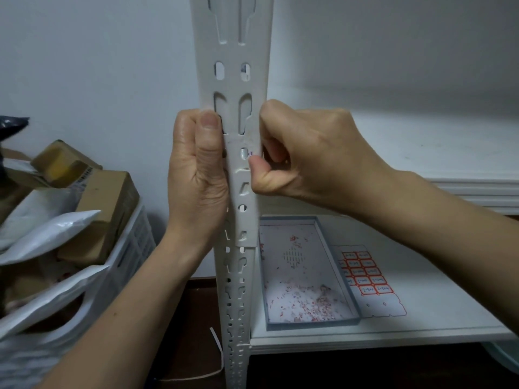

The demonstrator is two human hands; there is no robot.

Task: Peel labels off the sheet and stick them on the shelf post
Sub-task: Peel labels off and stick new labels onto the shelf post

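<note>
Pinching grip: the right hand [303, 153] has its thumb and curled fingers pressed together on a small white label [250, 153] with blue writing. This is at the right edge of the tall white metal shelf post [234, 80], which is full of slots and holes.
Other grip: the left hand [196, 169] is wrapped round the post from the left side. Its thumb lies up the front, and it holds the post.
Where the label is: on the front of the post, touching the right thumb tip, just left of that grip. It is mostly hidden, so I cannot tell how much is stuck down.
Which way things run: the post stands up and down. I think the label needs rubbing flat against it, pushing left from the edge.
Nearer hand: the right one is on the label. The left is across the post from it.
Next label: the white label sheet [368, 276] with red-edged stickers lies flat on the white lower shelf board [435, 304]. It is down and to the right of the grip, nearer the right hand.
Counts: two hands, one post, one label at the grip, one sheet. On the sheet I count about ten stickers in two lines side by side, with bits of more at its left. Its bottom part is bare.
Beside the sheet: one flat grey-blue box [289, 219] holding red and white paper scraps, just left of the sheet.
Far left: one white plastic crate [132, 248] with brown cardboard boxes [106, 203] and white bags [47, 231].
</note>
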